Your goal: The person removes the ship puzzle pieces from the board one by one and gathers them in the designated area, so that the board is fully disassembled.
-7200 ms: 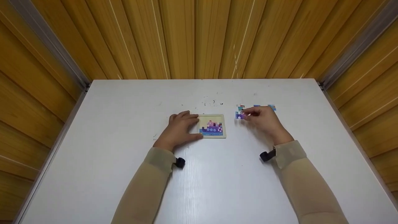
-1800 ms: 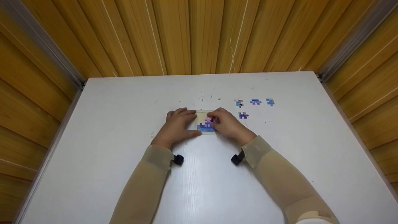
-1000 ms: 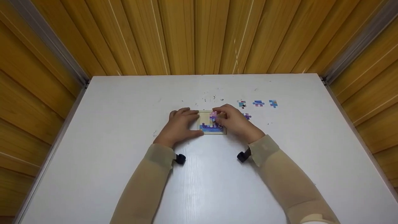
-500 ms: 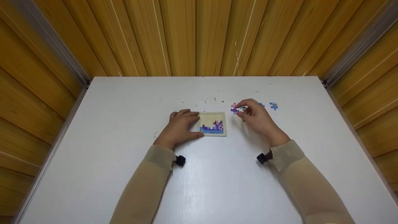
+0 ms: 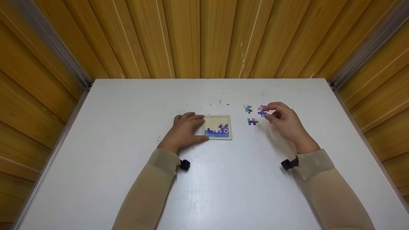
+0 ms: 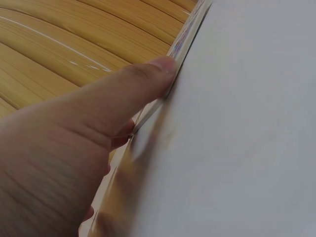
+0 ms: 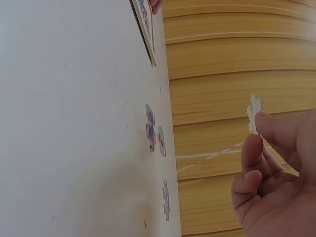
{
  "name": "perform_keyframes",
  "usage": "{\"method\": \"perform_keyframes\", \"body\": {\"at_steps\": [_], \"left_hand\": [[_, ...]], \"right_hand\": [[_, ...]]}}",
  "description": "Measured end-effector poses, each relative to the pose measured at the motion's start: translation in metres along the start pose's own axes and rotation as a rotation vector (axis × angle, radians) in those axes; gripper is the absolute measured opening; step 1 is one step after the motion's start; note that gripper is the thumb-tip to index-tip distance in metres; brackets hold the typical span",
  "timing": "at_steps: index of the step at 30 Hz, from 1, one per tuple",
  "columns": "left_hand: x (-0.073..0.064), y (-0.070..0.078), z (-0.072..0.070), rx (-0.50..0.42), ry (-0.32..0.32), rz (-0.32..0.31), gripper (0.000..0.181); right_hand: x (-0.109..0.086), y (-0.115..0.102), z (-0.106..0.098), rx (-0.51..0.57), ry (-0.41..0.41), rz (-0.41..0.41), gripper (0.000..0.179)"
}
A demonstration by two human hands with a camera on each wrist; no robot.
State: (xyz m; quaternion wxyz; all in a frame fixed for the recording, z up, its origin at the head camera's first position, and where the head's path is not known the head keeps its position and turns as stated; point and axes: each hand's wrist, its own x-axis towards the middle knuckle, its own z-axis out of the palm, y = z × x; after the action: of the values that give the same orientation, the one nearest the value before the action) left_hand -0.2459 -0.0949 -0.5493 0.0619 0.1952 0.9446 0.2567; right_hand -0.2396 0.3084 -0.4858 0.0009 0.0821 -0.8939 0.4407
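Purple puzzle piece (image 5: 261,111): between fingertips (image 7: 253,147), right hand (image 5: 286,124).

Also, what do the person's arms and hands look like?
The left sleeve and right sleeve are long and tan, with greyer cuffs. A small black device sits at each inner wrist. The left hand and right hand are ungloved. No cables visible.
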Motion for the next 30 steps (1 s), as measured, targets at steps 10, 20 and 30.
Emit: {"method": "perform_keyframes", "body": {"at_steps": [10, 20, 30], "left_hand": [[0.0, 0.001, 0.0, 0.014, -0.002, 0.013, 0.084], [-0.001, 0.0, 0.001, -0.003, 0.001, -0.014, 0.085], [-0.001, 0.001, 0.0, -0.016, -0.01, -0.01, 0.083]], "right_hand": [[-0.001, 0.018, -0.009, -0.014, 0.017, 0.045, 0.028], [0.003, 0.032, -0.015, -0.03, -0.012, 0.153, 0.035], [0.003, 0.036, -0.017, -0.035, -0.053, 0.177, 0.034]]}}
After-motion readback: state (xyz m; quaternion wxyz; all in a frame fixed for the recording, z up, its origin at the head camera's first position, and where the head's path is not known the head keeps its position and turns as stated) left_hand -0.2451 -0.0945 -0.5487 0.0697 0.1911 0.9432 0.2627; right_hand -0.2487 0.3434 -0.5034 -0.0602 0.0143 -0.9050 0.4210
